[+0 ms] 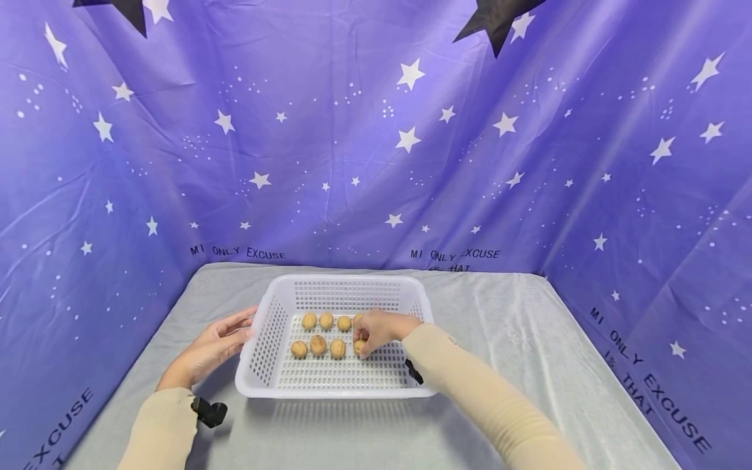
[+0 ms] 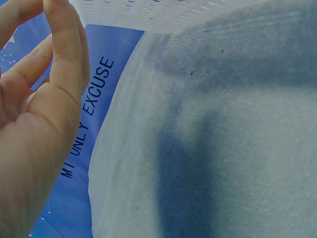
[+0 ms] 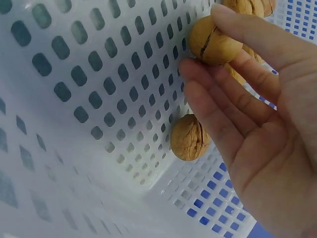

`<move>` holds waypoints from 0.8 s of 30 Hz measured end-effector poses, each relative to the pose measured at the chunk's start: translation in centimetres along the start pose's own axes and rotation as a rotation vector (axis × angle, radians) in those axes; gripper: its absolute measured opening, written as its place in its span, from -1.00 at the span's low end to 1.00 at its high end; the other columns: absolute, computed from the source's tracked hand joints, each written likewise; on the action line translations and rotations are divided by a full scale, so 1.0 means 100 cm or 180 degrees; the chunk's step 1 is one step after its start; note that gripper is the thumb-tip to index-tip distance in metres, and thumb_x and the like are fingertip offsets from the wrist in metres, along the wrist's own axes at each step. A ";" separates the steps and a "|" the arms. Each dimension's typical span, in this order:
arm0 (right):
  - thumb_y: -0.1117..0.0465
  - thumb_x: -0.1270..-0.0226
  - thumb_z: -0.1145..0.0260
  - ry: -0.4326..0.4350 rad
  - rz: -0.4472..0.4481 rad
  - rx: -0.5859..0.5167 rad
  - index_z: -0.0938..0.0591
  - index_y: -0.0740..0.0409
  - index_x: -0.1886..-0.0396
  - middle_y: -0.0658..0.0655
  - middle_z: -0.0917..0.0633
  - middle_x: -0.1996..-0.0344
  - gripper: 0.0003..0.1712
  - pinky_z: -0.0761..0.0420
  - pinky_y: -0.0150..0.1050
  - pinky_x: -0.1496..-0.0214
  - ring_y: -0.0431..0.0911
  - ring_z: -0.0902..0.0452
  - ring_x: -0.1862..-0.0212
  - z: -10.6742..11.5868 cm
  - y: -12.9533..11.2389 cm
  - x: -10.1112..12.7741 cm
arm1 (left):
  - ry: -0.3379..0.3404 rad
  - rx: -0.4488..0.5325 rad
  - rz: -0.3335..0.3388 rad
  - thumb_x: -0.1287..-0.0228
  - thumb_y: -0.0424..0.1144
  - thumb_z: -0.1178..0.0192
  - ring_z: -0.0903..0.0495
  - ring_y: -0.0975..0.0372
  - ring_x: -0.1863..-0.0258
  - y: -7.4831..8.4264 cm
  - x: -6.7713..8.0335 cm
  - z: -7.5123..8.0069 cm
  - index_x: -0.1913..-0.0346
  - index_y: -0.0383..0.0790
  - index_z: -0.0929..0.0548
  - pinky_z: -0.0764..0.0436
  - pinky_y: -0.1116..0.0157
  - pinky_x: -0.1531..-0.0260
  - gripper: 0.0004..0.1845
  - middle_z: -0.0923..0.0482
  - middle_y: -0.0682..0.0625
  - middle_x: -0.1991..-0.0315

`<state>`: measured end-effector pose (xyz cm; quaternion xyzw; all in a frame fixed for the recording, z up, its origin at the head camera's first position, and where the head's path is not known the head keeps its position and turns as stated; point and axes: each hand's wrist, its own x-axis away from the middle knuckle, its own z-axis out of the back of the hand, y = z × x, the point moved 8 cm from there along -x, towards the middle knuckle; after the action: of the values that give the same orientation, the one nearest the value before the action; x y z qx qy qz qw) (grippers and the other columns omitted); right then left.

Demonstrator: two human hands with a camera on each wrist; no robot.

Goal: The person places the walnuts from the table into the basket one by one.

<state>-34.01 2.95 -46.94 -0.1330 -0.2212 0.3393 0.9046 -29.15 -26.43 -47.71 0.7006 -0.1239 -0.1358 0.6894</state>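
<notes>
A white plastic basket (image 1: 335,393) with perforated walls holds several walnuts (image 1: 318,345) standing in two rows on its floor. Inside it, my right hand (image 1: 380,328) pinches a walnut (image 3: 214,43) between thumb and fingertips at the right end of the front row. Just beyond that hand, another walnut (image 3: 189,138) rests on the basket floor; in the head view the hand mostly covers it. My left hand (image 1: 214,344) is at the basket's left rim, fingers extended and fingertips against the outside. The left wrist view shows those fingers (image 2: 65,44) close to the basket wall.
Grey cloth (image 1: 487,313) covers the table under the basket and extends to both sides. Purple star-printed curtains (image 1: 364,130) enclose the back and sides. A black wrist camera (image 1: 209,412) sits on the left sleeve.
</notes>
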 end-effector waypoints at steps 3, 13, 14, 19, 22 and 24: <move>0.14 -0.08 -0.61 -0.0027 0.0011 -0.0017 -0.70 -0.03 0.20 -0.11 -0.60 0.29 -0.69 -0.53 -0.40 0.14 -0.27 -0.47 0.25 0.000 0.000 0.001 | -0.0007 -0.0017 0.0007 -0.51 -0.43 -0.07 -0.55 0.26 -0.15 -0.001 0.000 0.000 -0.54 -0.44 -0.08 -0.56 0.32 -0.15 -0.35 -0.41 -0.17 -0.28; 0.12 -0.14 -0.57 -0.0021 0.0028 -0.0097 -0.67 0.08 -0.07 0.01 -0.70 0.09 -0.52 -0.57 -0.23 -0.10 -0.15 -0.57 0.02 0.021 -0.004 0.017 | 0.0011 -0.0045 0.0034 -0.50 -0.41 -0.09 -0.54 0.22 -0.16 -0.001 -0.002 -0.001 -0.54 -0.42 -0.09 -0.57 0.32 -0.14 -0.33 -0.39 -0.19 -0.29; 0.13 -0.15 -0.57 -0.0013 0.0075 -0.0092 -0.67 0.11 -0.09 0.04 -0.70 0.05 -0.50 -0.58 -0.23 -0.11 -0.11 -0.58 -0.01 0.025 -0.006 0.021 | -0.0009 -0.0045 0.0032 -0.50 -0.41 -0.09 -0.54 0.21 -0.17 -0.001 -0.002 -0.001 -0.54 -0.41 -0.10 -0.57 0.31 -0.15 -0.34 -0.38 -0.20 -0.29; 0.16 -0.18 -0.54 0.0026 0.0209 -0.0113 -0.68 0.09 -0.09 0.10 -0.71 0.02 -0.54 -0.59 -0.25 -0.08 -0.09 -0.60 -0.01 0.039 -0.008 0.037 | -0.0064 -0.0068 0.0009 -0.51 -0.43 -0.06 -0.54 0.23 -0.17 -0.002 -0.001 -0.003 -0.55 -0.41 -0.09 -0.55 0.32 -0.16 -0.35 -0.37 -0.24 -0.30; 0.14 -0.18 -0.55 0.0072 0.0202 -0.0139 -0.69 0.02 -0.05 0.08 -0.72 0.07 -0.57 -0.60 -0.27 -0.04 -0.17 -0.60 0.05 0.047 -0.005 0.045 | -0.0025 -0.0056 0.0010 -0.51 -0.42 -0.06 -0.55 0.26 -0.16 -0.002 0.000 -0.001 -0.54 -0.42 -0.09 -0.55 0.32 -0.17 -0.35 -0.39 -0.21 -0.29; 0.16 -0.17 -0.54 0.0100 0.0213 -0.0179 -0.69 0.03 -0.03 0.07 -0.73 0.10 -0.59 -0.61 -0.26 -0.03 -0.18 -0.62 0.09 0.051 -0.002 0.051 | -0.0015 -0.0056 -0.0001 -0.51 -0.42 -0.06 -0.55 0.26 -0.16 -0.001 0.000 0.000 -0.54 -0.42 -0.09 -0.55 0.32 -0.17 -0.35 -0.39 -0.20 -0.29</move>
<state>-33.00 6.71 -40.84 -0.1711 -0.2119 0.3609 0.8920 -29.16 -26.40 -47.78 0.6942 -0.1243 -0.1386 0.6953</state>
